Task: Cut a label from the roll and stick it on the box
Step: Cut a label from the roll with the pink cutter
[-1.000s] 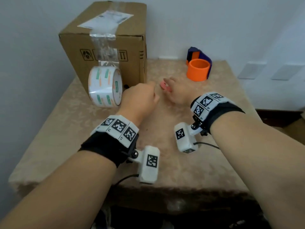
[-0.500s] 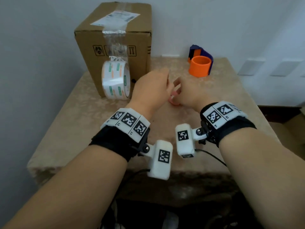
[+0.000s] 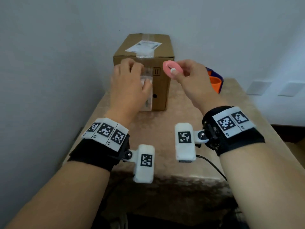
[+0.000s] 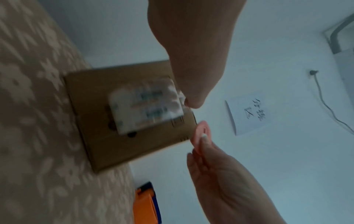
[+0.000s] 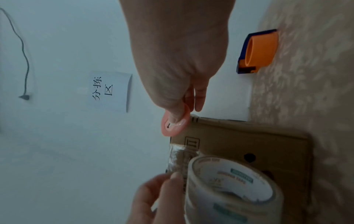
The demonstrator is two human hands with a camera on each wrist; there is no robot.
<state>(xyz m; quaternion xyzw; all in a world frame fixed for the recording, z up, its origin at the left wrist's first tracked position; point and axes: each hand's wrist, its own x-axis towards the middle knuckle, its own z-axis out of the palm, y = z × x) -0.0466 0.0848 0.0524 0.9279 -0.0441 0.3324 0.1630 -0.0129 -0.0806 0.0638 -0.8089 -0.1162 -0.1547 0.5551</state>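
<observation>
Head view: oval pink cutter (image 3: 172,71), cardboard box (image 3: 162,91).

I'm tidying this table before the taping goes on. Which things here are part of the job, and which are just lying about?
In the job:
- cardboard box
- tape roll, hanging from a strip stuck to the box, at the left hand
- pink cutter, pinched in the right hand

Lying about:
- orange and blue tape dispenser
- paper sign on the wall
</observation>
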